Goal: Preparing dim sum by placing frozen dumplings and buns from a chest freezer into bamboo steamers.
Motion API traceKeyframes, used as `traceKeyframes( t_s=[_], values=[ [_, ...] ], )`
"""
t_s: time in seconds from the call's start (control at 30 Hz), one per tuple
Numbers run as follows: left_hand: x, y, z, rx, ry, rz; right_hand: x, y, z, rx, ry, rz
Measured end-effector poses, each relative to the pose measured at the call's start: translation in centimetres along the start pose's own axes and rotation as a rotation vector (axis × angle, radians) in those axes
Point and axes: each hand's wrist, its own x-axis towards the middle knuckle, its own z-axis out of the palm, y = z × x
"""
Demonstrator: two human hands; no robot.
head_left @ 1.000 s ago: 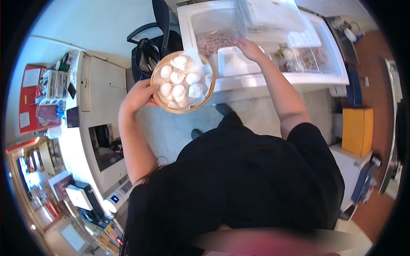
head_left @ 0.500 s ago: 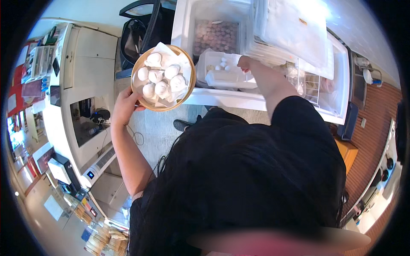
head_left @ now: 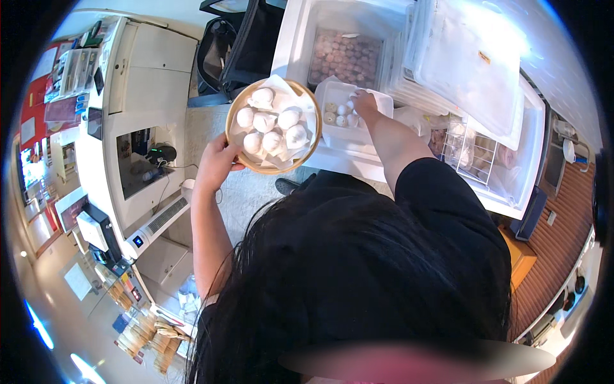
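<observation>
My left hand grips the rim of a round bamboo steamer, its fingers underneath and thumb on top. The steamer is held nearly level, lined with white paper, and carries several white pleated buns. My right hand reaches into a white plastic tub with its fingers curled among small white dough balls. Some yellowish balls lie at the tub's left side. What the right fingertips hold, if anything, is hidden.
The tub sits at the front of an open white chest freezer. A clear box of pinkish balls lies behind it. Stacked translucent trays and a white wire basket stand to the right. A black bag is beyond the steamer.
My right hand has moved from the tub's right edge down into it, among the balls. More of the tub's inside shows. The steamer, still in my left hand, is closer to the tub.
</observation>
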Motion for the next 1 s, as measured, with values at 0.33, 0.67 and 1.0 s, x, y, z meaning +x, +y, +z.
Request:
traceKeyframes(
  t_s=[0.33,0.67,1.0],
  values=[
    [0.7,-0.8,0.9,-0.053,0.012,0.005,-2.2,-3.3,0.1,-0.004,0.107,-0.135],
    [5.6,-3.0,7.1,-0.200,0.053,-0.038,-4.5,-8.5,-1.5,-0.067,0.160,0.162],
    [7.3,-2.3,8.2,-0.104,0.052,0.008,-16.7,-19.8,-15.8,0.342,0.547,-0.929]
  ],
)
